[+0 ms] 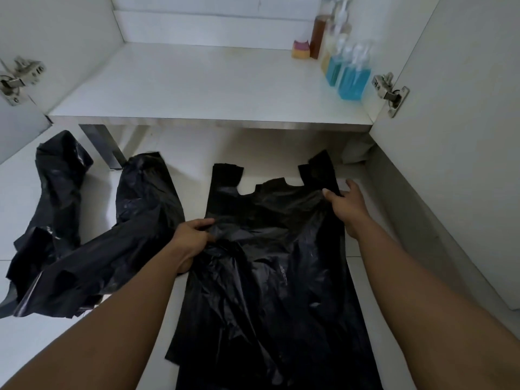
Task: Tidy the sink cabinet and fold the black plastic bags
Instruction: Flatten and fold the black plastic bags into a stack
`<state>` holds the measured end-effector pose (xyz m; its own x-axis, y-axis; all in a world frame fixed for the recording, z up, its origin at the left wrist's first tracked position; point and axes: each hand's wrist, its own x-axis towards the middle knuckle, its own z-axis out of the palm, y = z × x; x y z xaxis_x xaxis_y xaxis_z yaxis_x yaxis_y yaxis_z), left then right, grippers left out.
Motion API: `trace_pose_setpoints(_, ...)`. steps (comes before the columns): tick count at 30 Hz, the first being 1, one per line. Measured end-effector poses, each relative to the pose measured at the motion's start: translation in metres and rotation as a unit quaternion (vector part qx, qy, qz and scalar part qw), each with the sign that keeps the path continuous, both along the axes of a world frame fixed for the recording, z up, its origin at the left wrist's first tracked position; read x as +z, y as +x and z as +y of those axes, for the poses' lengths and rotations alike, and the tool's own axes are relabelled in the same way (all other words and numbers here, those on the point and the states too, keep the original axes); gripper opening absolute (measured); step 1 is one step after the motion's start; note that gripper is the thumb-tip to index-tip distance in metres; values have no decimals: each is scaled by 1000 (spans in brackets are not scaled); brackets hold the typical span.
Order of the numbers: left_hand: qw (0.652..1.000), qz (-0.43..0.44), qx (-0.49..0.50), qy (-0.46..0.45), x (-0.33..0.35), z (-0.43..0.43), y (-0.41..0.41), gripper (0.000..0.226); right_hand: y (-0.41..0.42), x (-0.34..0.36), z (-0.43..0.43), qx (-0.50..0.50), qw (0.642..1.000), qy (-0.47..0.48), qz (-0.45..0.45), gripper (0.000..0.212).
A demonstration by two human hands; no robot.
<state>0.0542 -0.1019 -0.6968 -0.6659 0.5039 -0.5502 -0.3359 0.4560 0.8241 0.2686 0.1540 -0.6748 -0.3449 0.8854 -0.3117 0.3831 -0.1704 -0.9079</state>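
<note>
black bag (267, 271) flat; cabinet (197, 88) holds blue bottles (351, 80)

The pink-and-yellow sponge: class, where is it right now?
In the head view, the sponge sits at the back right of the cabinet shelf, just left of the brown bottle.

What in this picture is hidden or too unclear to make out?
Head view only:
- Bottom of the spread black plastic bag: cut off by the lower frame edge.
- Labels on the bottles on the cabinet shelf: blurred, small.
- Fingers of the right hand: partly behind the bag's edge.
- How many crumpled bags lie left: they overlap.
</note>
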Motion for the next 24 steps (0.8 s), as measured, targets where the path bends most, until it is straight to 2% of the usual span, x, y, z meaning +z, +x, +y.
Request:
trace_pose_setpoints(4, 999, -10, 48, 10, -12, 1, 5, 58, -1, -5, -6, -15, 998, 55, -40, 82)
trace_pose_setpoints(7, 1000, 16, 26, -3, -16, 3, 13, 62, 4, -10, -27, 31, 981, 145, -128, 64)
trace_pose_setpoints(9, 999, 49, -7, -10, -16, 2, 18, 64, 9, -21, -46, 99, 957, 196, -188, 55)
trace_pose_setpoints(12, 993, 109, -51, -20, -13, 2, 21, 65, 17, -38, -74, 221, 896, 205, -327, 66)
trace_pose_setpoints(14, 990, 130, -60, -20, -13, 0, 19, 65, 22, -45, -86, 241, 866, 211, -385, 66)
trace_pose_setpoints(16, 989, 133, -66, -17, -14, -2, 17, 65, 27, -45, -94, 224, 858, 230, -402, 54)
trace_pose_setpoints(20, 983, 138, -113, -28, -14, -6, 14, 60, 32, -47, -102, 207, 859, 302, -358, 49)
trace_pose_setpoints(22, 982, 132, -130, -26, -14, -7, 15, 58, 33, -51, -105, 273, 833, 300, -378, 60)
trace_pose_setpoints(24, 982, 125, -142, -23, -14, -9, 15, 58, 34, -56, -108, 291, 818, 285, -406, 65)
